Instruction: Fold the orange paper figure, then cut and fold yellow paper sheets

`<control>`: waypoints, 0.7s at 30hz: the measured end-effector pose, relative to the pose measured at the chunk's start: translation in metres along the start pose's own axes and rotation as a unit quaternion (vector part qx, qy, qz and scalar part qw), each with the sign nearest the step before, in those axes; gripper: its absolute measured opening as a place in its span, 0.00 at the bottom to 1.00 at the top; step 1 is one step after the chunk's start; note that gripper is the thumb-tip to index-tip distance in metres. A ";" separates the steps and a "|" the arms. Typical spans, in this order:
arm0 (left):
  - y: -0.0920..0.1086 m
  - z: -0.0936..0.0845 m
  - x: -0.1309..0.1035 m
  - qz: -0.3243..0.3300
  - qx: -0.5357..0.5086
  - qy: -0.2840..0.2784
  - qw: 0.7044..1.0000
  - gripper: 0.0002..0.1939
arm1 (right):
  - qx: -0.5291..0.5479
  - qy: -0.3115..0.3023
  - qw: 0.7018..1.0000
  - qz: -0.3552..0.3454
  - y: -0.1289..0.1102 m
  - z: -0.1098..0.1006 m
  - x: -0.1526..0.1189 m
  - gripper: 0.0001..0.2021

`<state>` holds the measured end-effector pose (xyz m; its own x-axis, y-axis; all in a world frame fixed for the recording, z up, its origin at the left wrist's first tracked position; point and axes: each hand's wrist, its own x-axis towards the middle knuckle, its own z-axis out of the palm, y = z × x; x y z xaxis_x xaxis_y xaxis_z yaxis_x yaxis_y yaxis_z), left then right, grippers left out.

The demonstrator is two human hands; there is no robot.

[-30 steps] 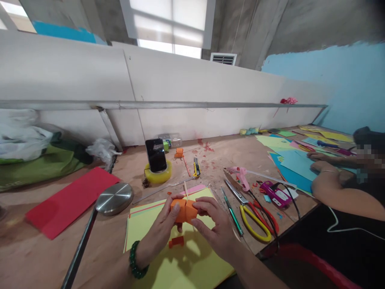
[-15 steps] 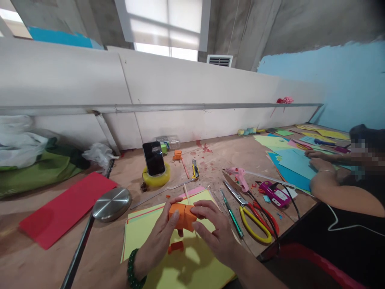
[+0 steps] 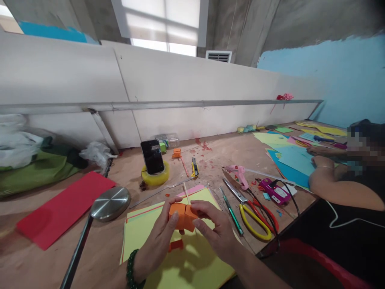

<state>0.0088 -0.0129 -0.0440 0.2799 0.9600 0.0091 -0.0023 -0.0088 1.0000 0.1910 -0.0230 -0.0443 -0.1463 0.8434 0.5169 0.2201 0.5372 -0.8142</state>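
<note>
Both hands hold a folded orange paper piece made of two box-like parts, side by side with a thin gap between them. My left hand grips its left side, thumb on the front face. On the right side, my right hand closes its thumb and fingers on the piece. A smaller orange paper piece lies below, on a stack of yellow paper sheets. Just behind the hands, a thin pale stick lies across the sheets.
Scissors, a green pen-like tool, a pink glue gun and a purple device lie to the right. Behind stand a phone in a yellow tape roll and a cutter. Red paper lies left; a co-worker's arm rests right.
My right thumb and fingers have closed in on the right part of the orange paper piece, and the gap between its two parts looks narrower. The view has shifted slightly.
</note>
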 end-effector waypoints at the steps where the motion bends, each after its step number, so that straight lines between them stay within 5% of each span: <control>1: 0.000 0.000 -0.001 0.003 0.005 0.001 1.000 0.28 | 0.006 0.004 1.000 0.003 0.001 0.000 0.000 0.12; 21: 0.008 0.001 -0.004 -0.003 0.036 0.009 0.999 0.24 | 0.003 0.009 1.000 0.005 0.002 -0.002 0.002 0.13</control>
<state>0.0084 -0.0173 -0.0364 0.2621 0.9650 0.0043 0.0679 -0.0229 0.9974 0.1930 -0.0202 -0.0447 -0.1271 0.8487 0.5134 0.2157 0.5289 -0.8208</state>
